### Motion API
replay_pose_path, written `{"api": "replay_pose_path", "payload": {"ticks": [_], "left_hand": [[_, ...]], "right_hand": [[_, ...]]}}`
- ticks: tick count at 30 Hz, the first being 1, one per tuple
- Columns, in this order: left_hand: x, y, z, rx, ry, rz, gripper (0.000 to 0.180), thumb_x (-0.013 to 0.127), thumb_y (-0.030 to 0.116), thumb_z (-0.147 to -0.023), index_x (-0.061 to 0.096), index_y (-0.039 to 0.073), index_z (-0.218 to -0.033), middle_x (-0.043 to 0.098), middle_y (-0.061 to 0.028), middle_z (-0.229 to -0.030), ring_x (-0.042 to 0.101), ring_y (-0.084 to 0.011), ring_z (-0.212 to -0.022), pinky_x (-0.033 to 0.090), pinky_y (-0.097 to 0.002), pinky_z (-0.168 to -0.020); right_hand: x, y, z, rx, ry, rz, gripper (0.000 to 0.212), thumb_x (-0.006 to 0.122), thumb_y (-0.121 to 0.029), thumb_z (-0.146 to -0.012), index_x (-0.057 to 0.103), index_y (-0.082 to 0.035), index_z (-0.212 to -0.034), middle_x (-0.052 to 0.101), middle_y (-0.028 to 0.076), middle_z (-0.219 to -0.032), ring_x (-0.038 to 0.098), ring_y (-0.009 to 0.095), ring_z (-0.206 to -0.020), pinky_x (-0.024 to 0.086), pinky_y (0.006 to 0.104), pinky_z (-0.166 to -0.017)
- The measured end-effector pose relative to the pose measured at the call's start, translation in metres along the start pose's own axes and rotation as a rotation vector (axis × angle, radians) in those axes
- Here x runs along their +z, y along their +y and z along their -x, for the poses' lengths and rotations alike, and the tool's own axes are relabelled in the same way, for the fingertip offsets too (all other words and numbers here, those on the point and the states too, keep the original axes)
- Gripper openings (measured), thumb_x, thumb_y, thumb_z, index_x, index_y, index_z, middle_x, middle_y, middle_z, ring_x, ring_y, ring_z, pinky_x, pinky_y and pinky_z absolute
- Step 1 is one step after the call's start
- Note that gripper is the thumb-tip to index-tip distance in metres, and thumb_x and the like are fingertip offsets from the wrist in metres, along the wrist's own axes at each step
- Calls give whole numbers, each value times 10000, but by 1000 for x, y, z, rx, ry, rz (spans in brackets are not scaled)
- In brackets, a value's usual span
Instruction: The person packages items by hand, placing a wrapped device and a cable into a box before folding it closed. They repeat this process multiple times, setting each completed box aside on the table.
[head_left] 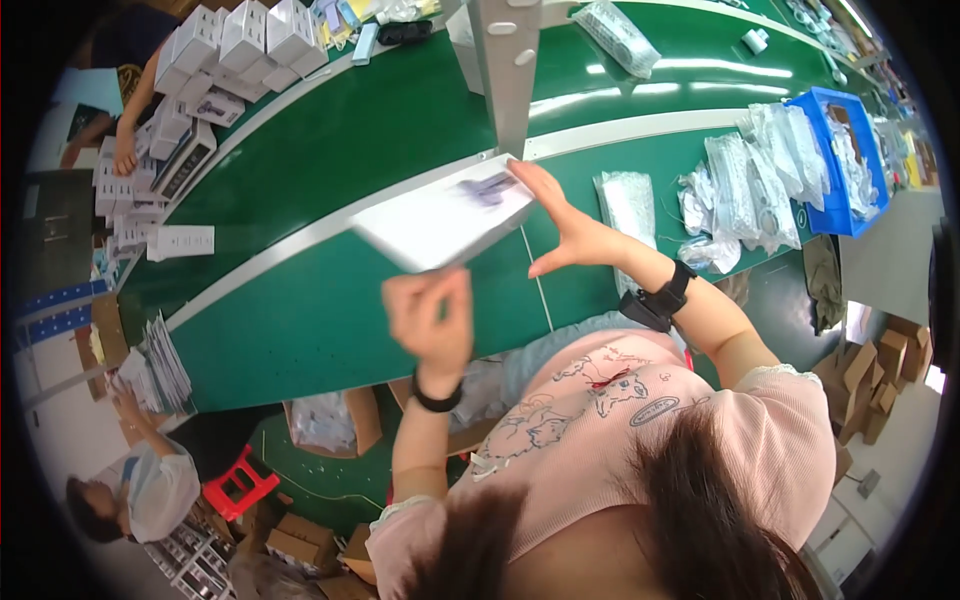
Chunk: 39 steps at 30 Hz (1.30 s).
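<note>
Box handling: The work looks to be turning or steadying the white box (425, 222); best done with 2 hands at opposite edges, palms off the printed face, pressure light so the card does not dent.
Tilt: The box slants over the green bench (300, 325) – a firm pinch from both sides would probably keep it from slipping.
Right hand: The right hand (585, 238) has thumb and fingers spread wide apart; its fingertips meet the box's upper right corner, while the thumb appears clear of it.
Left hand: The left hand (432, 315) is curled and blurred at the lower edge; I cannot tell whether it is clamped on the card or only brushing it.
Box position: Between the 2 hands, above and beyond the left knuckles, reaching leftward from the right fingertips.
Right side: 1 bubble-wrap pouch (630, 200) lies near the right wrist, well apart from the box.
</note>
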<state>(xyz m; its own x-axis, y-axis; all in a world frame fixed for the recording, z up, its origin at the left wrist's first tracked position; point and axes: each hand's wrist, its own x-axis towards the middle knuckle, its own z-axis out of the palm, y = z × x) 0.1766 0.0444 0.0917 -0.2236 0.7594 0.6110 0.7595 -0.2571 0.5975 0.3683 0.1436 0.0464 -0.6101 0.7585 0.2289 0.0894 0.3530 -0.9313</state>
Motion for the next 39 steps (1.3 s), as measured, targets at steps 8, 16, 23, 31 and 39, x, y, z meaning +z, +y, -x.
{"api": "replay_pose_path", "payload": {"ticks": [8,16,23,31,39], "left_hand": [[57,95,0,303,-174,256,219,705,50,-624,617,65,-824,574,-49,-819,534,-224,-779,411,-323,-677],[60,57,-11,83,-479,659,692,786,195,-553,448,101,-1150,436,-157,-1157,480,-285,-1026,399,-351,-841],[81,46,-7,29,-584,501,749,782,178,-577,361,88,-1191,378,-155,-1223,442,-299,-1082,361,-382,-907],[140,30,33,-48,-345,431,683,772,129,-603,314,83,-1108,371,-184,-1231,450,-342,-1069,406,-402,-855],[156,42,40,-134,-205,471,741,763,89,-624,176,81,-1075,340,-215,-1260,446,-343,-1084,395,-392,-873]], "right_hand": [[-8,74,59,210,123,-385,655,730,-155,-644,438,-64,-1223,474,118,-1204,448,259,-1111,335,364,-947],[-59,18,70,81,-265,-85,629,714,-215,-677,443,-72,-1226,488,132,-1190,512,275,-1009,406,357,-858],[-72,80,84,777,31,681,771,693,-262,-669,294,-145,-1319,458,177,-1180,536,283,-944,435,377,-812],[-82,114,88,737,220,397,706,610,-251,-713,250,-121,-1306,451,182,-1157,552,287,-885,463,394,-756],[-92,-1,33,172,1026,-633,562,602,-177,-749,310,-69,-1216,430,139,-1121,474,265,-962,419,387,-824]]}}
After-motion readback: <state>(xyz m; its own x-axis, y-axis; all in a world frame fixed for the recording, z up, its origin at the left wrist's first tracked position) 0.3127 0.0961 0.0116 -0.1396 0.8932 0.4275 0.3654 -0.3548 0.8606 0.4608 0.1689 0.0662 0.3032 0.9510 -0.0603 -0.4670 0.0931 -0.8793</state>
